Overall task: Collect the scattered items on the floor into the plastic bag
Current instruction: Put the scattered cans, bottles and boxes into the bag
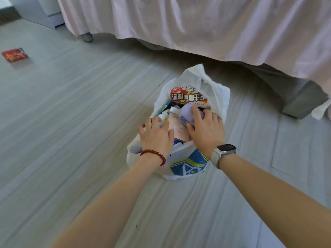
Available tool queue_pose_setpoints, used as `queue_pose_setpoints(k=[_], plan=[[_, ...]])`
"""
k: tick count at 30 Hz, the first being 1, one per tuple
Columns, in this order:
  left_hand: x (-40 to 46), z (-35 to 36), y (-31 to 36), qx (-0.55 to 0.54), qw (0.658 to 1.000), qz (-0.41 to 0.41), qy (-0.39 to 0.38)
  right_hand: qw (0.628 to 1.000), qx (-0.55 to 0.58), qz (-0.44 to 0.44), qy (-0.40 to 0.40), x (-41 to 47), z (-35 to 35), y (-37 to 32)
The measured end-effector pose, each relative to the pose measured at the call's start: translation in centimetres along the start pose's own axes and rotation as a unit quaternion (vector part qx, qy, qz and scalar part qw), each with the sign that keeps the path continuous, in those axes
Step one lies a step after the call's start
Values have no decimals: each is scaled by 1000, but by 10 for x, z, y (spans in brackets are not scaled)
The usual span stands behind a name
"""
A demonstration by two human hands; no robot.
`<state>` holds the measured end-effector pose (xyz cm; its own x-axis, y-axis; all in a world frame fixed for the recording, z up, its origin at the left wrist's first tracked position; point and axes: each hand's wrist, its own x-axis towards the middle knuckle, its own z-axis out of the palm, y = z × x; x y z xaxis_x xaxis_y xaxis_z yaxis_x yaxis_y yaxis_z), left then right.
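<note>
**Bag nearly full, one red packet left on floor**

White plastic bag [217, 94] on the grey floor [71, 108], just in front of the draped bed [215, 24], mouth open upward. Stuffed: red snack packet [188, 97] upright at the far side, pink box [179, 128] in the middle, blue-printed pack [189, 165] showing through the near wall.

Left hand [156, 135] flat on the near-left contents, fingers spread and fairly straight, pressing down. Right hand [206, 127] curled over a soft lilac pouch [188, 113], thumb on its near side, fingers over the top. Looks like tamping the load down.

Red flat packet [15, 54] on the floor far left, well apart from the bag. Not yet collected.

Handling, judged:
- Bag film thin, floppy, no shape of its own. Lift by both handle loops, not by the wall; box corners inside could tear it.
- Load probably light to moderate, top-heavy, prone to tipping.
- Lilac pouch squashy, fine to push in.
- Red packet light, slick and lying flat: pinch at an edge or slide, then lift.
</note>
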<state>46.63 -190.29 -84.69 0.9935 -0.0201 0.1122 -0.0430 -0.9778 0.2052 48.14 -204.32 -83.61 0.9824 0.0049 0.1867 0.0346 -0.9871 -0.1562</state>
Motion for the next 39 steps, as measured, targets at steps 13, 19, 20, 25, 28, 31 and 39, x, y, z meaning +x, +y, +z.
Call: queue_pose_setpoints(k=[13, 19, 20, 25, 28, 31, 39], plan=[[-16, -4, 14, -23, 998, 48, 29, 980, 63, -188, 11, -32, -9, 31], [-75, 16, 50, -117, 963, 192, 147, 980, 171, -105, -4, -85, -20, 94], [-87, 25, 59, -128, 959, 223, 120, 982, 178, -44, -36, -90, -15, 109], [-126, 76, 89, -141, 924, 346, -77, 952, 128, 155, -230, -108, 14, 181], [-137, 90, 98, -128, 903, 353, -208, 928, 154, 188, -282, -114, 33, 192], [-159, 110, 103, -134, 864, 382, -299, 919, 176, 192, -296, -113, 54, 183], [-206, 148, 133, -29, 765, 569, -301, 923, 171, 214, -270, -128, 77, 181]])
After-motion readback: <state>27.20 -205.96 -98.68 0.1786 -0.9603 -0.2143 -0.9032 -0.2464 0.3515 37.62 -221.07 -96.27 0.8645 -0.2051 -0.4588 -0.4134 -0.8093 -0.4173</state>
